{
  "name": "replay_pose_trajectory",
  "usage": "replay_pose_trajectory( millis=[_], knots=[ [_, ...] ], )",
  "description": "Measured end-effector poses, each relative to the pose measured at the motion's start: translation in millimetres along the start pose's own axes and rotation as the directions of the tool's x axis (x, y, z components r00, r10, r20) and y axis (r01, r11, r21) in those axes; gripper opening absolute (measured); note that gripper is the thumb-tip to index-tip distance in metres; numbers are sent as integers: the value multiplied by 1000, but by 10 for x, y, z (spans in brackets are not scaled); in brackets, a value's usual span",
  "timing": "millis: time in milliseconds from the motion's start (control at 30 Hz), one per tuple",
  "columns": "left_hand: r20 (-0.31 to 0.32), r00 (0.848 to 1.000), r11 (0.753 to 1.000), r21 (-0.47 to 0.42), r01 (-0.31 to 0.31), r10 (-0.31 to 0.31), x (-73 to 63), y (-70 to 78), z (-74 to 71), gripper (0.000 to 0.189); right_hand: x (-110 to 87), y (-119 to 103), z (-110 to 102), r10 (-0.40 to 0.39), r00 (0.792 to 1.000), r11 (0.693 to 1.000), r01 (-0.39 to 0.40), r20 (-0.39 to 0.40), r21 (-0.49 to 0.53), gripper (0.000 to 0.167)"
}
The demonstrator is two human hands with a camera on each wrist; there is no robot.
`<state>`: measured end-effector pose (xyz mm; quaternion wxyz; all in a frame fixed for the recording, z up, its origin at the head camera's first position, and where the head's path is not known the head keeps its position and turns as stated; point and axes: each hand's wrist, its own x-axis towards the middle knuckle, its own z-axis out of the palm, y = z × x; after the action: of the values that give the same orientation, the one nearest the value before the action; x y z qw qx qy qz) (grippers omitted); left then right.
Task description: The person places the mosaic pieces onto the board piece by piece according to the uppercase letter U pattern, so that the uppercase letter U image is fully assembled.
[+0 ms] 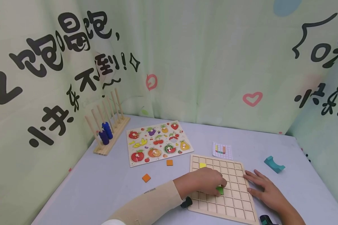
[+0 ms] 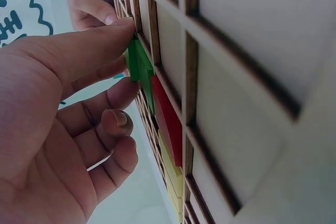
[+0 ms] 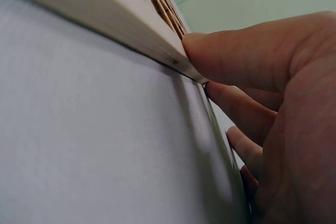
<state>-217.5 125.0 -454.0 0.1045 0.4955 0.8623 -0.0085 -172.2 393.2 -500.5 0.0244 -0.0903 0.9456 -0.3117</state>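
Observation:
My left hand (image 1: 209, 181) is over the middle of a wooden grid board (image 1: 236, 204), pinching a green tile (image 2: 133, 64) between thumb and forefinger. Its other fingers curl loosely. Right beside the pinched piece, another green tile (image 2: 147, 85) sits in the grid, followed by a red tile (image 2: 167, 121) and yellow tiles (image 2: 173, 169) in a row. In the head view the hand covers most of that row, leaving one yellow tile (image 1: 202, 165) visible. My right hand (image 1: 266, 190) rests against the board's right edge, fingers extended, thumb on the rim (image 3: 168, 59).
Two orange tiles (image 1: 146, 178) lie left of the board. Behind it are a printed pattern card (image 1: 226, 151) and a fruit puzzle board (image 1: 157, 143). A peg stand (image 1: 112, 139) with blue pieces is at the back left, a teal arch block (image 1: 273, 164) at the right.

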Motion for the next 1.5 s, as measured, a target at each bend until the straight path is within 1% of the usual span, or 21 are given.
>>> replay_pose_trajectory(
  millis=[267,467,700,800,1033,1167,1300,1400,1500],
  knots=[
    [14,1000,999,-32,4,-4,8,-5,-9,22,13,-2,7,-7,1000,1000,7,-6,-4,59],
    [19,1000,999,-45,12,-11,8,-16,-17,23,20,-15,8,3,1000,1000,-3,3,3,60],
    [23,1000,999,-52,9,-7,-3,-15,-21,23,18,19,21,-11,1000,1000,12,2,-4,58],
    [21,1000,999,-51,8,-7,-5,-16,-20,23,21,16,26,-1,1000,1000,1,2,-8,59],
    [26,999,996,-85,21,-19,6,-37,-26,27,35,18,20,-8,1000,1000,8,4,-8,60],
    [26,1000,996,-86,15,-13,3,-59,-26,30,46,14,12,-10,1000,1000,10,3,-4,60],
    [10,1000,996,-88,-4,4,-30,-103,-5,29,42,28,9,-12,1000,1000,12,3,-4,59],
    [-3,1000,994,-109,2,-2,-80,-155,10,28,33,42,4,-15,1000,1000,15,4,-2,59],
    [-3,1000,994,-110,13,-13,-145,-211,13,28,21,57,-2,-18,1000,1000,18,4,-5,59]
  ],
)
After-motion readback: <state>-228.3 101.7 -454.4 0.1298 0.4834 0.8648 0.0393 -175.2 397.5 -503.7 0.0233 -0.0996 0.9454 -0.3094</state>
